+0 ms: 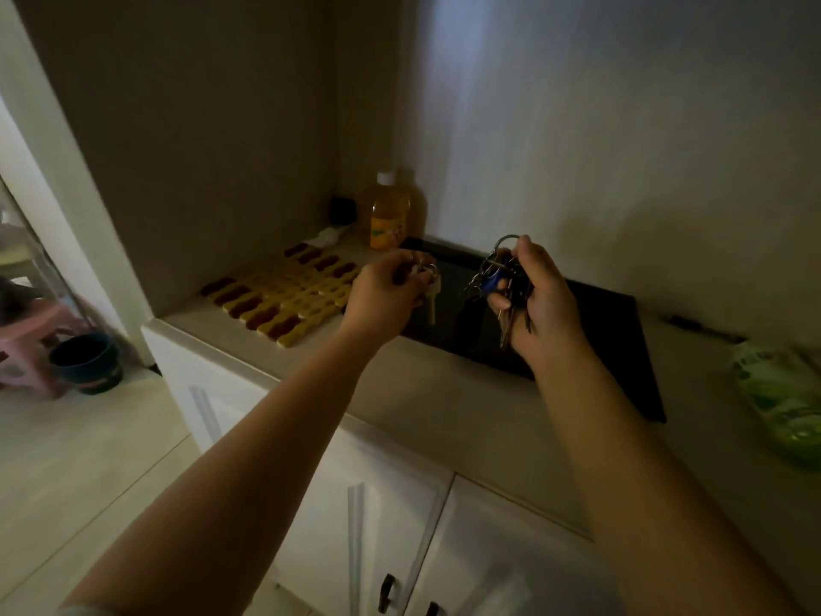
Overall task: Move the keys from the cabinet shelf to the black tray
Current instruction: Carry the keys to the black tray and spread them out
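Presently, black tray (613, 322) on tabletop (444, 406): contents hidden behind both hands. Left hand (386, 295) pinches a small key set (430, 286); right hand (544, 300) grips a large key bunch (497, 277), both held above the tray. Juice bottle (390, 215) stands behind.

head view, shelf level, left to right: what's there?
yellow-and-brown mat → orange bottle → left hand holding small key set → right hand holding large key bunch → black tray → green packet
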